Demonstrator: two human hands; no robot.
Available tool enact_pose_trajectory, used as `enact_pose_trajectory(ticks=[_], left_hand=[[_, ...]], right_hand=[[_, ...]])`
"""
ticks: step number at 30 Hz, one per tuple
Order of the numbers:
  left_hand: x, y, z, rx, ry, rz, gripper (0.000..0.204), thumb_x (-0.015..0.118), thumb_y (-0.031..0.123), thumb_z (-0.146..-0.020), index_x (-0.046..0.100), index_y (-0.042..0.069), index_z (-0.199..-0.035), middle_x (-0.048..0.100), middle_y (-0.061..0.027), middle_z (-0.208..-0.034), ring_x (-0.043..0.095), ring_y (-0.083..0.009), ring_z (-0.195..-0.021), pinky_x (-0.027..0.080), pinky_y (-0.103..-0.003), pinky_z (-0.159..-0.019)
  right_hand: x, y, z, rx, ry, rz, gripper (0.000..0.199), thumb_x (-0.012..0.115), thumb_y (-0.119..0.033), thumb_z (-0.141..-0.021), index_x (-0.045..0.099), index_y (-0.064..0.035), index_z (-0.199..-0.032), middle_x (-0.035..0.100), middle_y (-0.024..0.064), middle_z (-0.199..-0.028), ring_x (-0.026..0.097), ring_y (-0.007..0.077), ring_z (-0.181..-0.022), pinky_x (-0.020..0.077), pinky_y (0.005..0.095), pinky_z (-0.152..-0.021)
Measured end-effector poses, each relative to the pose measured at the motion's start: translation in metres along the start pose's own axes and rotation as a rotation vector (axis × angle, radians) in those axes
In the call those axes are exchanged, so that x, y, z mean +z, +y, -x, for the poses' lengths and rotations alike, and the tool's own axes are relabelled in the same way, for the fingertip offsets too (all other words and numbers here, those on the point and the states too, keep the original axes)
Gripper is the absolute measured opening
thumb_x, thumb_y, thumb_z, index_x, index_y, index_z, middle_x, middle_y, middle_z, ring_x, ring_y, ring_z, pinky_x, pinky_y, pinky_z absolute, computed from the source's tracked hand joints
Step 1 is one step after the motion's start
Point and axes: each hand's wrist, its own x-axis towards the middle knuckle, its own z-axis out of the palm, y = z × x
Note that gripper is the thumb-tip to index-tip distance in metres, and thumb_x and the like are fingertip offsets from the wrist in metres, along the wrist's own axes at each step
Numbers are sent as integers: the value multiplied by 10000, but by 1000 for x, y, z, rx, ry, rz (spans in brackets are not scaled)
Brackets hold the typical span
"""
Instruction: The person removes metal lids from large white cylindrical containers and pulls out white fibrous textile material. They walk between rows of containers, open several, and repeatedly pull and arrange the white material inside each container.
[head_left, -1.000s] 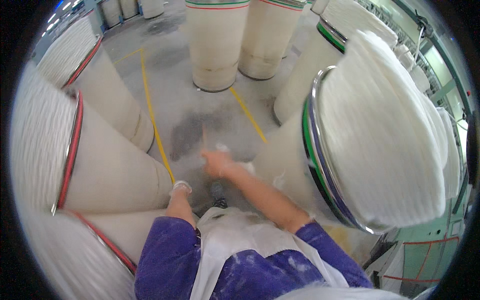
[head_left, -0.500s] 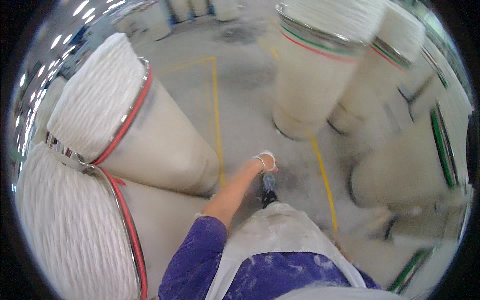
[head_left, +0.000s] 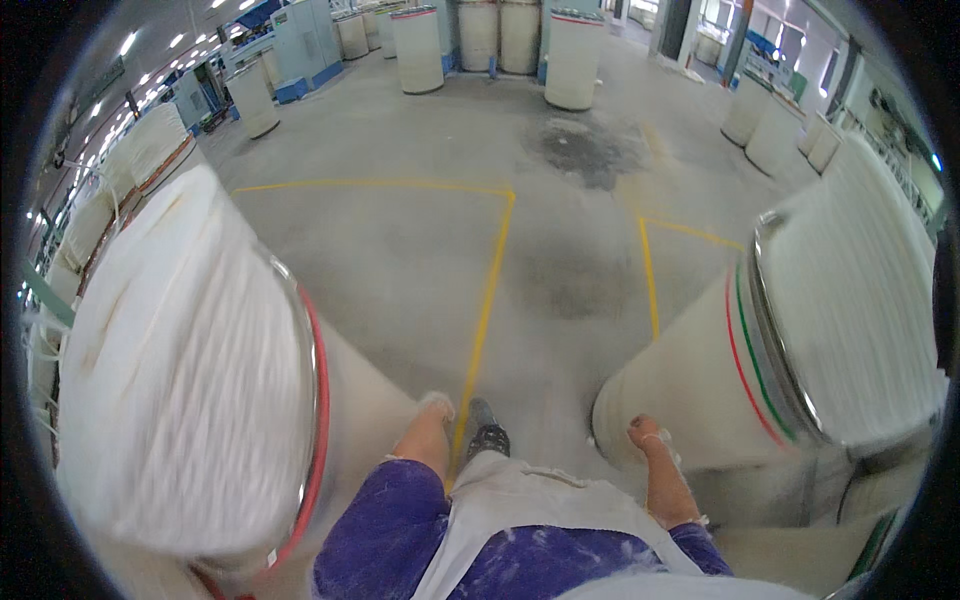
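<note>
My left hand (head_left: 437, 405) hangs low beside a tall cream can (head_left: 370, 385) with a red band, heaped with thick white sliver (head_left: 190, 370). It is blurred, and its fingers do not show clearly. On the other side, my right hand (head_left: 645, 430) hangs in front of a cream can (head_left: 675, 370) with red and green bands, also piled with white sliver (head_left: 850, 300). Its fingers look loosely curled, with nothing visible in them. White fibre clings around both wrists. My shoe (head_left: 483, 412) shows between the hands, below the pale apron (head_left: 540, 490).
Yellow lines (head_left: 490, 290) mark the grey floor, which has a dark patch (head_left: 575, 145) ahead. More filled cans (head_left: 150, 145) stand along the left. Several cans (head_left: 418, 50) and blue-grey machines (head_left: 305, 40) are at the back, with other cans (head_left: 770, 135) far right.
I have moved forward past the nearer cans, and the view has lifted to show the far machines. My left arm has swung back toward the left can; my right hand has come into view.
</note>
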Motion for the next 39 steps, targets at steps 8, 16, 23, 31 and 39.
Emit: enact_pose_trajectory(ticks=[8, 16, 23, 31, 39], left_hand=[[-167, -31, -184, 99, 9, -27, 278, 586, 276, -838, 686, 53, -970, 669, -109, -1024, 636, -263, -886, 488, -402, -759], [-394, -81, -250, -112, 222, 420, 456, 484, 405, -881, 617, 48, -1133, 581, -185, -1202, 565, -362, -1083, 441, -458, -929], [-335, -212, -295, -660, 71, 693, 480, 439, 480, -879, 587, 137, -1179, 503, -107, -1273, 450, -316, -1181, 340, -474, -991], [-254, -305, -288, -991, -186, 1005, 405, 575, 411, -826, 657, 112, -1085, 577, -128, -1221, 547, -279, -1130, 427, -419, -933], [-343, -450, -397, -949, 78, 1119, 373, 505, 314, -870, 639, 38, -1082, 593, -174, -1181, 576, -311, -1087, 444, -436, -910]], right_hand=[[-3, -129, -154, -182, -248, 386, 422, 615, -379, -795, 627, -76, -1089, 642, 158, -1079, 595, 325, -1025, 458, 407, -883], [-36, -254, -405, -158, -466, 408, 386, 582, -352, -824, 637, -75, -1086, 624, 145, -1133, 578, 312, -1071, 459, 407, -886], [-84, -434, -680, -423, -447, 743, 359, 553, -329, -849, 646, -74, -1084, 609, 134, -1181, 564, 300, -1111, 459, 407, -889], [-210, -981, -921, -917, 207, 568, 254, 511, -146, -866, 589, -34, -1081, 635, 141, -1027, 632, 287, -880, 506, 376, -780], [-26, -1222, -813, -1046, -189, 178, 166, 540, -133, -850, 612, -102, -997, 644, 94, -933, 629, 240, -892, 491, 355, -763]])
